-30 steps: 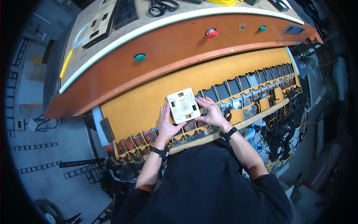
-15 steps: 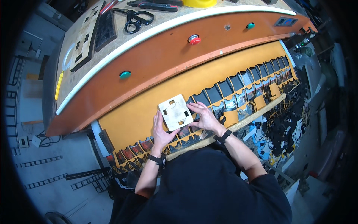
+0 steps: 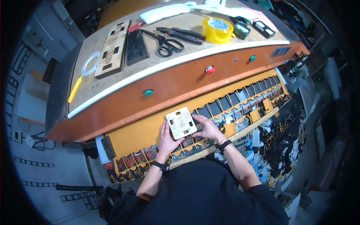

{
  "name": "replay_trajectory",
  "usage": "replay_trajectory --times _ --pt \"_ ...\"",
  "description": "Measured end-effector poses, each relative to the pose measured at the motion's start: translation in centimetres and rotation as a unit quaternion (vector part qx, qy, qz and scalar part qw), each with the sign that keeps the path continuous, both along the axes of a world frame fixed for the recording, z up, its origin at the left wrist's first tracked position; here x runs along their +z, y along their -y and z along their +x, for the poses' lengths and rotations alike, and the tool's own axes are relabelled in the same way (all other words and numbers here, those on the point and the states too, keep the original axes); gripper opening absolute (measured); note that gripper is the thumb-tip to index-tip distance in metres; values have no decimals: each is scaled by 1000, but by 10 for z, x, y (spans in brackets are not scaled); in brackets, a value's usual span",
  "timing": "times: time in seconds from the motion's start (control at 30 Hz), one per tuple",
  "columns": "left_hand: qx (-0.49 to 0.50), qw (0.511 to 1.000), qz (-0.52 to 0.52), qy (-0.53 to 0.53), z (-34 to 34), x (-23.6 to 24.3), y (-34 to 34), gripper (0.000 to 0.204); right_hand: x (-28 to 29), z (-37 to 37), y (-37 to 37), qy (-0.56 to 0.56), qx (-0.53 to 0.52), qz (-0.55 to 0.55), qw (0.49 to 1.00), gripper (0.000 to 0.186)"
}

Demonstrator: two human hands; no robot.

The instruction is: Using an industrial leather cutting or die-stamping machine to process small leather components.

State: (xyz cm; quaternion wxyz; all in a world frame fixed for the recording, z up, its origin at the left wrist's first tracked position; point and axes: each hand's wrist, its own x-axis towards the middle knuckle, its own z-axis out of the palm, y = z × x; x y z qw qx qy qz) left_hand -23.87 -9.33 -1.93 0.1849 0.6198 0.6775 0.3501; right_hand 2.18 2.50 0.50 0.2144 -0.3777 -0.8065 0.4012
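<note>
Head view: left hand (image 3: 167, 139) and right hand (image 3: 206, 128) grip a pale square wooden plate with cut-out slots (image 3: 181, 122) from either side, holding it over the yellow slotted panel (image 3: 142, 132). Farther off, the worktop (image 3: 195, 35) carries black scissors (image 3: 163, 42) and, to their right, a yellow tape roll (image 3: 218, 30).
</note>
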Motion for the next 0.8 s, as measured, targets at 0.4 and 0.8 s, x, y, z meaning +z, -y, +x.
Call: replay_trajectory --times 0.4,0.8 --pt "-15 997 -9 -69 -70 19 4 109 4 -35 43 73 -107 67 989 77" --pt "-9 986 -13 -168 -58 -11 19 44 -18 -89 39 195 -47 195 960 92"
